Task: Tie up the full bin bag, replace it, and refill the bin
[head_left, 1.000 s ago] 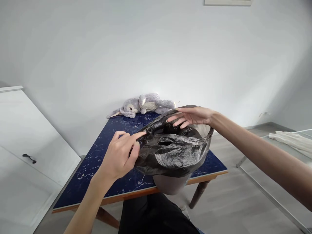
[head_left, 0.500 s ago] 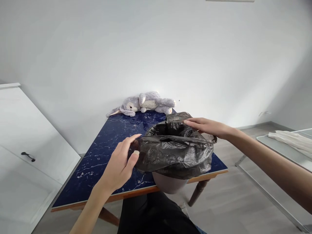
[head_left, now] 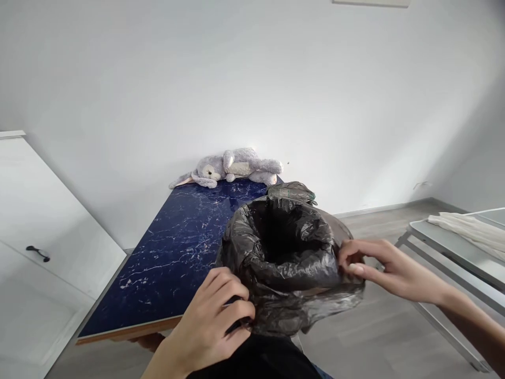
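Observation:
A black bin bag [head_left: 292, 273] lines a round bin, its edge folded out over the rim and hanging down in front. The dark opening faces up toward me. My left hand [head_left: 215, 313] has its fingers curled on the bag's near left side. On the right side, my right hand [head_left: 376, 266] pinches the bag's outer fold between thumb and fingers. The bag covers nearly all of the bin, and a bunched part of it sticks up at the back.
The bin is at the right part of a blue marble-patterned table [head_left: 169, 252]. A grey plush rabbit [head_left: 236, 166] lies at its back against the wall. A white cabinet [head_left: 47, 226] stands left; a folding rack [head_left: 453, 247] with white cloth [head_left: 469, 229] is on the right.
Both hands have come down and closed on the bag's sides. The bag's front edge has dropped over the rim, and the opening is now wider and tipped toward me.

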Tool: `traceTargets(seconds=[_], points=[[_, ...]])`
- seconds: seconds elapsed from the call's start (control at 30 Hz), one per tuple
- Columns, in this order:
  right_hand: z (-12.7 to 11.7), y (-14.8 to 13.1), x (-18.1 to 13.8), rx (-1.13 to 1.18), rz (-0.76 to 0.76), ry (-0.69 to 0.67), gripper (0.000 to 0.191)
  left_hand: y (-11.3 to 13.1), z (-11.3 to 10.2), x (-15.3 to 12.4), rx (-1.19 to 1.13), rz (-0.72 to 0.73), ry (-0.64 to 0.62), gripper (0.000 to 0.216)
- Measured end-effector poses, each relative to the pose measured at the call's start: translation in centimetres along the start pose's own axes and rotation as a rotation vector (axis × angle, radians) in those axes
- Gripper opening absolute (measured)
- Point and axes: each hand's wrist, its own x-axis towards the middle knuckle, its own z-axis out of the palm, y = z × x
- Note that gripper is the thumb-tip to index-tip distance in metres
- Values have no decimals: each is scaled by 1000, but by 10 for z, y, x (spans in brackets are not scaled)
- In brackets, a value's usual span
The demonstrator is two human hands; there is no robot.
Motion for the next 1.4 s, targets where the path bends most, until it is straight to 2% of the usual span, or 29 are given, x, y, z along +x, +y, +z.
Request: traceTargets(seconds=[0.1,0.17,0.23,0.33,0.4,0.47,0.53,0.6,0.7,0.77,0.93,1.07,1.23,1.33,1.4], points=[[13,4,2,46,69,-142,27,-9,14,-14,70,-24,-82,18],[16,6,3,-2,80,-148,26,-13,17,-20,35,-57,-105,17],[15,5,2,-84,76,-8,23,-14,15,-26,-59,-77,-66,22],[11,-1,-1,-208,-59,352,16,-18,10,-37,-212,-191,126,25],[11,-10,-1,-294,-212,453,34,-29,9,-46,-240,-362,251,23],[14,-20,5,-370,-343,384,53,-50,13,-56,-189,-576,289,22],[20,-28,16,-413,-459,272,58,-77,20,-66,-105,-769,294,31],[27,-34,30,-427,-569,229,46,-102,27,-77,-57,-885,255,37],[31,-39,47,-489,-677,231,21,-128,34,-95,-26,-939,219,43],[28,-39,52,-575,-705,229,14,-136,36,-107,-17,-955,195,44],[9,-18,53,-727,-617,268,16,-145,36,-127,-25,-983,116,42],[-10,24,50,-806,-505,364,19,-149,37,-131,-16,-979,72,39],[-31,69,50,-836,-442,499,24,-149,40,-131,-13,-973,42,38],[-28,73,51,-853,-391,597,35,-148,40,-131,-18,-983,36,38],[-12,63,48,-823,-357,682,44,-147,40,-132,-27,-993,35,38]])
